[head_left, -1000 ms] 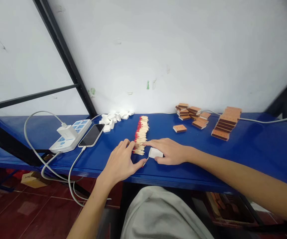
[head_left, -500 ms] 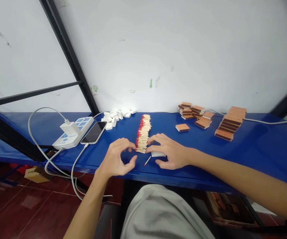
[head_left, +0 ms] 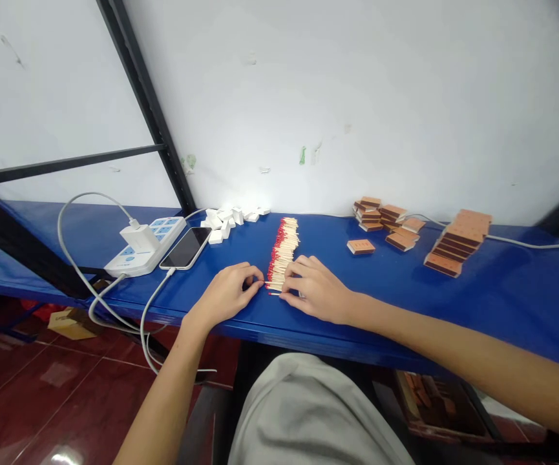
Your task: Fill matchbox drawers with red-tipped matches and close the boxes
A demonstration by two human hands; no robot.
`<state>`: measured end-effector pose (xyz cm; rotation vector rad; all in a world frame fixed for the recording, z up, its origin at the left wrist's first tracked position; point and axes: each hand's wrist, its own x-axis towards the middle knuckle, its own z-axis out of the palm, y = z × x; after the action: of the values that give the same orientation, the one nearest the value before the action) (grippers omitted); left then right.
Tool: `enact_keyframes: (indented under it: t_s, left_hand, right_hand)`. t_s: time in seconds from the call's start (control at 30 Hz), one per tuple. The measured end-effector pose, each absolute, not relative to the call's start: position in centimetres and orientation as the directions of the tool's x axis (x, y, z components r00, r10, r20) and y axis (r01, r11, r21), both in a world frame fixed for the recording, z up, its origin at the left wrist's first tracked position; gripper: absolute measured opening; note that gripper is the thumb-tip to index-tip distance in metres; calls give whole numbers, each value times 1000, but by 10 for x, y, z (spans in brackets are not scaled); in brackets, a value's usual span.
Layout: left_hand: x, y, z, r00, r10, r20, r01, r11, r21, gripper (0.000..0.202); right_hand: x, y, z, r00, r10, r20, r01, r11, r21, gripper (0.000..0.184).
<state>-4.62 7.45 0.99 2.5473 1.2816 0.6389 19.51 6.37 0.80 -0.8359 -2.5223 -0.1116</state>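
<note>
A long row of matches (head_left: pixel 285 248) lies side by side on the blue shelf, red heads to the left and pale sticks to the right. At the near left corner of the row is my left hand (head_left: pixel 231 292), thumb and forefinger pinched together by the match heads; whether a match is between them is hidden. My right hand (head_left: pixel 318 290) covers the stick ends on the other side. Its thumb and fingers close on the tail of a single match (head_left: pixel 274 294) lying just in front of the row, red head leftward.
White box trays (head_left: pixel 225 223) are heaped at the back left, near a phone (head_left: pixel 186 248) and a power strip (head_left: pixel 146 248) with cables. Orange-topped matchboxes lie loose (head_left: pixel 360 247) and in a stack (head_left: pixel 458 242) on the right. The blue shelf edge (head_left: pixel 279 334) runs before my lap.
The loose match has turned from slanted to level and now lies against the row's near end. Both hands have closed from spread to pinched. The white tray under my right hand is now hidden.
</note>
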Motion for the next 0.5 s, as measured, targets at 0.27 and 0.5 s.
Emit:
enact_keyframes:
  t_s: [0.27,0.5]
  left_hand:
    - [-44,75,11,527,801,284,698,-599,392,16]
    - [-40,73,13,460,828,322,706,-560,433,18]
  right_hand:
    - [202,64,6,-648,495,578,510,846,-153,18]
    - [209,62,9,-742,371,559,370,921,-121,12]
